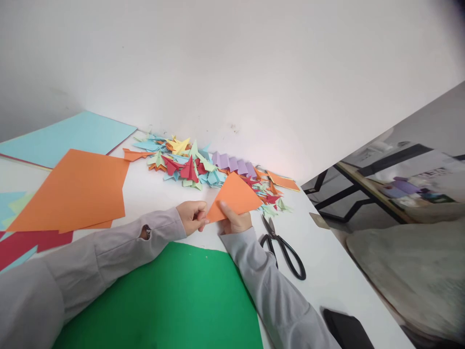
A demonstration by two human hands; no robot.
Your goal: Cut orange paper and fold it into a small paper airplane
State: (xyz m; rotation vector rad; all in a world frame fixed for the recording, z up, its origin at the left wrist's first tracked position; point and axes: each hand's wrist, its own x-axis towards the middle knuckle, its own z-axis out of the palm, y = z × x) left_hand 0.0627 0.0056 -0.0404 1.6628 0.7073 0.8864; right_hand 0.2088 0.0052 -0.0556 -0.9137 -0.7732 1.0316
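A small orange sheet (pixel 238 196) is gripped between thumb and fingers by the right hand (pixel 236 223), while the left hand (pixel 192 217) is curled closed at its lower-left corner; whether that corner is actually pinched cannot quite be made out. A green sheet (pixel 174 295) is spread below the hands on the white table (pixel 323 261). Black-handled scissors (pixel 278 244) are placed just beside the right hand, blades slightly parted. Folded paper pieces (pixel 189 167) are heaped along the wall (pixel 232 72), and large orange sheets (pixel 80 194) are stacked at left.
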